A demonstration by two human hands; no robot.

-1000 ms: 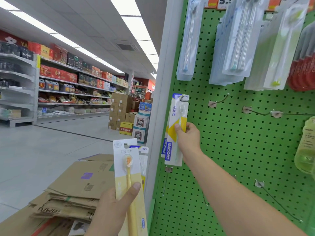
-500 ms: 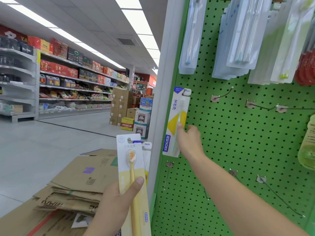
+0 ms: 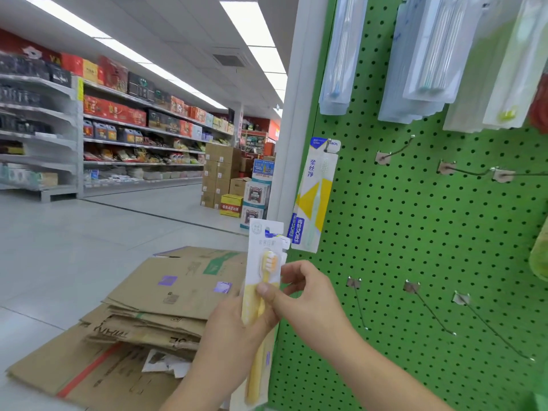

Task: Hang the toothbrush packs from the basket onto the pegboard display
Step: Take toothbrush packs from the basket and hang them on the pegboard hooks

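Green perforated metal pegboard [image 3: 415,232] at right, white upright post along its left edge.

White-and-yellow carded toothbrush pack with blue FROG label [image 3: 314,197] hanging from a hook near the pegboard's left edge, free of both hands.

Left hand [image 3: 234,330] low at centre, grip curled round the lower part of a white-and-pale-yellow carded pack holding a yellow toothbrush [image 3: 264,262]; pack upright, hang-hole end topmost, edge of a second pack showing behind it.

Right hand [image 3: 308,298] just beside it, thumb and forefinger pinching the same yellow pack at mid-height, below the brush head; other fingers loosely bent behind the card.

Bare wire hooks [image 3: 430,310] jutting from the pegboard to the right of the hands, more bare hooks [image 3: 394,149] higher up.

Clear-blistered toothbrush packs [image 3: 421,54] hanging in a row along the top of the pegboard.

Flattened brown cardboard boxes [image 3: 142,315] stacked on the pale tiled floor at lower left.

Stocked shop shelving [image 3: 118,132] along the far left, stacked cartons [image 3: 222,173] at the aisle end.

Basket not visible.
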